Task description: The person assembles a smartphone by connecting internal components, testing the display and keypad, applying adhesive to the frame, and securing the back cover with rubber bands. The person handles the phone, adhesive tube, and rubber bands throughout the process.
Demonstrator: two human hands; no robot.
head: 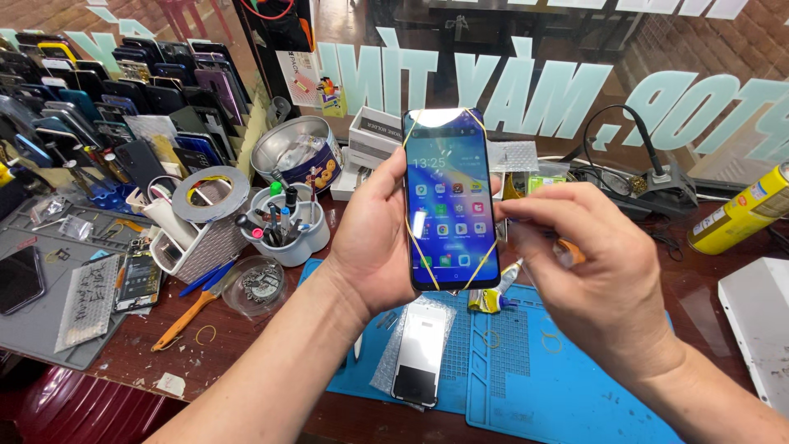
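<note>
My left hand (pixel 371 238) holds a smartphone (pixel 450 197) upright above the bench, its lit screen facing me with rows of app icons. Yellow rubber bands cross the phone diagonally. My right hand (pixel 592 271) is beside the phone's right edge, thumb and fingers pinched near a rubber band strand. Below the phone, a second phone or screen part (pixel 417 353) in clear wrap lies on a blue work mat (pixel 534 378). A small glue tube (pixel 491 298) lies just under the held phone.
A white tool cup (pixel 288 230) with screwdrivers, a tape roll (pixel 209 193), a metal tin (pixel 297 148) and racks of phones (pixel 99 99) fill the left. A grey mat (pixel 49 321) holds parts. A soldering stand (pixel 649 185), yellow spray can (pixel 740 210) and white device (pixel 760 321) sit right.
</note>
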